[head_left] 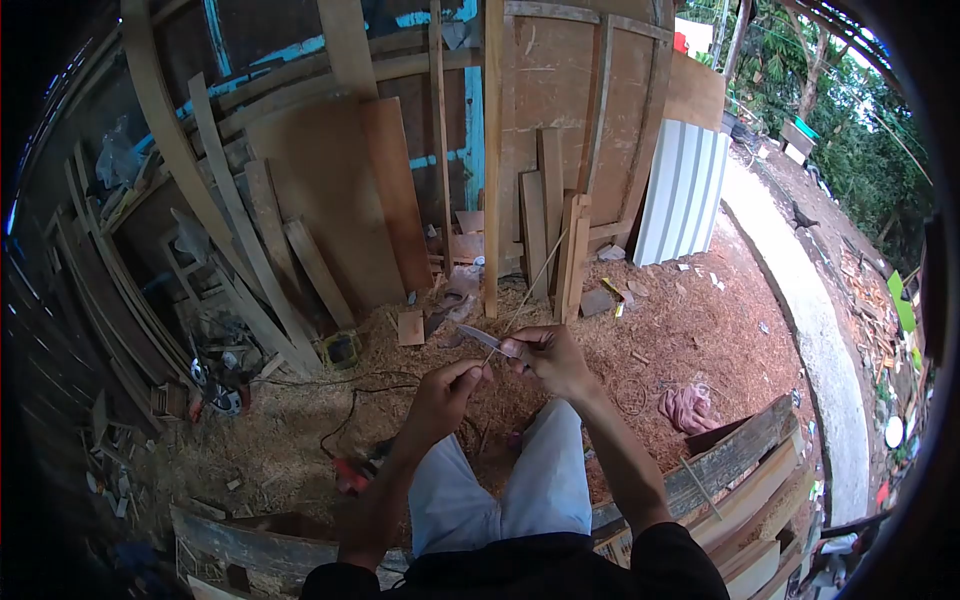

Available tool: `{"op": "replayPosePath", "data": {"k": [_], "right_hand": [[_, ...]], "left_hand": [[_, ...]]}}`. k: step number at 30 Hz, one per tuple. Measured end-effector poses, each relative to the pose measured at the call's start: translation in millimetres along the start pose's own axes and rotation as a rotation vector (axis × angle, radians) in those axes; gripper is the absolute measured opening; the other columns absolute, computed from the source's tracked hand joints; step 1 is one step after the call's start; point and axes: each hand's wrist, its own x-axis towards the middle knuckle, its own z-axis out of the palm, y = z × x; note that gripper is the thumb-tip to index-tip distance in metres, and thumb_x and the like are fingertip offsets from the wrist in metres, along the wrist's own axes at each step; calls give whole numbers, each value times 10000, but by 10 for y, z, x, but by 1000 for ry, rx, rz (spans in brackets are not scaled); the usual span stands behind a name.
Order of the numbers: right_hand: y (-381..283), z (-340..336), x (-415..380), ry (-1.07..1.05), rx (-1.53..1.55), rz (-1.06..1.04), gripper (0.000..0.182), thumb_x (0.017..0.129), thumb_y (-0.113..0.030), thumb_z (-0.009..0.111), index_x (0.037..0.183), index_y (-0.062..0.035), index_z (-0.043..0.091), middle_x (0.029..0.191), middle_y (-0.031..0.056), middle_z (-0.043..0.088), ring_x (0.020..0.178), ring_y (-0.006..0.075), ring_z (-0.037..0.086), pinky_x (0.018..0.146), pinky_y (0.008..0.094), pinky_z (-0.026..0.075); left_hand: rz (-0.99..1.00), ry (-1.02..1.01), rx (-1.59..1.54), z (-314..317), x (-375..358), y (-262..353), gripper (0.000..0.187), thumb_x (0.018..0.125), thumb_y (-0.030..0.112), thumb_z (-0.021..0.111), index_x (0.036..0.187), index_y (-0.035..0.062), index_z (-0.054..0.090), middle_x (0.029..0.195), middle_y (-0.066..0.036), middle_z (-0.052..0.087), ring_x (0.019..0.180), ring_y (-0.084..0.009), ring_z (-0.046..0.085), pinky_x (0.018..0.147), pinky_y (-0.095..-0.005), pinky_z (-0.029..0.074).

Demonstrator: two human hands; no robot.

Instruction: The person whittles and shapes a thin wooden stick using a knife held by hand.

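Observation:
My right hand (552,360) is closed around a small knife, and its pale blade (478,336) points up and to the left. A thin stick (535,282) is pinched in my left hand (445,397) and slants up and away to the right, crossing close to the blade. Whether the edge touches the stick I cannot make out. The knife's handle is mostly hidden by my right fingers. Both hands are close together above my knees, in front of light blue trousers (545,470).
Wood shavings (640,350) cover the ground. Boards and a plywood sheet (320,200) lean on the wall ahead, beside corrugated metal (685,190). Rough planks (740,460) lie at my right. A pink cloth (690,408) and a dark cable (345,415) lie on the ground.

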Motion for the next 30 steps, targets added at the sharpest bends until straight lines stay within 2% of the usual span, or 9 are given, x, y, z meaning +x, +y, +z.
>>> {"op": "replayPosePath", "data": {"k": [3, 5, 11, 16, 19, 21, 24, 27, 30], "right_hand": [[-9, 34, -18, 3, -43, 27, 198, 868, -199, 619, 851, -7, 660, 575, -21, 536, 454, 29, 423, 399, 194, 309], [37, 66, -39, -56, -55, 6, 197, 870, -196, 616, 844, -5, 658, 577, -22, 537, 466, 28, 426, 410, 193, 311], [-77, 72, -65, -63, 93, 79, 180, 869, -178, 609, 830, -11, 663, 581, -24, 541, 509, 36, 441, 459, 212, 339], [75, 138, -71, 3, -194, -294, 151, 871, -133, 593, 833, -5, 664, 596, -15, 559, 513, 38, 446, 477, 215, 353], [70, -90, 103, 161, -14, -134, 113, 860, -77, 584, 856, -1, 667, 591, -15, 556, 505, 40, 444, 478, 206, 353], [82, -93, 91, 144, 19, -264, 116, 859, -77, 581, 844, 2, 664, 577, -19, 539, 490, 39, 433, 465, 198, 343], [-58, -98, 0, -73, -71, -101, 125, 858, -96, 591, 822, 1, 660, 568, -21, 530, 468, 43, 421, 448, 196, 337], [41, -211, 85, 136, 36, -6, 151, 866, -131, 593, 815, -6, 660, 557, -23, 521, 459, 41, 425, 434, 204, 333], [17, -95, 15, -52, -96, -111, 161, 869, -149, 591, 813, -16, 663, 557, -22, 516, 461, 37, 430, 423, 208, 331]], "left_hand": [[-9, -6, -66, -31, 0, 44, 209, 925, 155, 493, 981, -9, 609, 752, -15, 586, 637, -93, 516, 584, -256, 448], [-281, -57, -206, -67, -5, 32, 205, 924, 148, 493, 988, -9, 610, 753, -13, 592, 637, -104, 522, 593, -266, 460], [-6, 79, 24, -25, -75, 67, 213, 923, 158, 496, 980, -11, 612, 706, -34, 587, 636, -92, 533, 586, -253, 453], [-32, 77, 18, -29, -64, 105, 203, 918, 146, 498, 968, -9, 620, 673, -18, 551, 578, -69, 467, 533, -239, 405], [-41, 81, 18, -29, -96, -3, 207, 917, 145, 498, 976, -6, 627, 675, -3, 554, 538, -53, 422, 489, -227, 368], [7, 83, 15, -11, -68, -42, 211, 917, 149, 499, 979, -7, 628, 683, -9, 568, 537, -54, 425, 489, -230, 371], [-57, 54, 46, -11, -80, -40, 215, 917, 161, 504, 983, 1, 632, 720, -32, 606, 549, -61, 458, 501, -235, 386], [7, 78, 15, 50, -94, -14, 211, 916, 165, 506, 982, 10, 634, 755, -45, 631, 580, -65, 489, 526, -244, 405], [29, 92, 148, 54, -124, 9, 175, 910, 117, 499, 969, -15, 597, 800, -78, 632, 682, -93, 550, 641, -256, 453]]}}
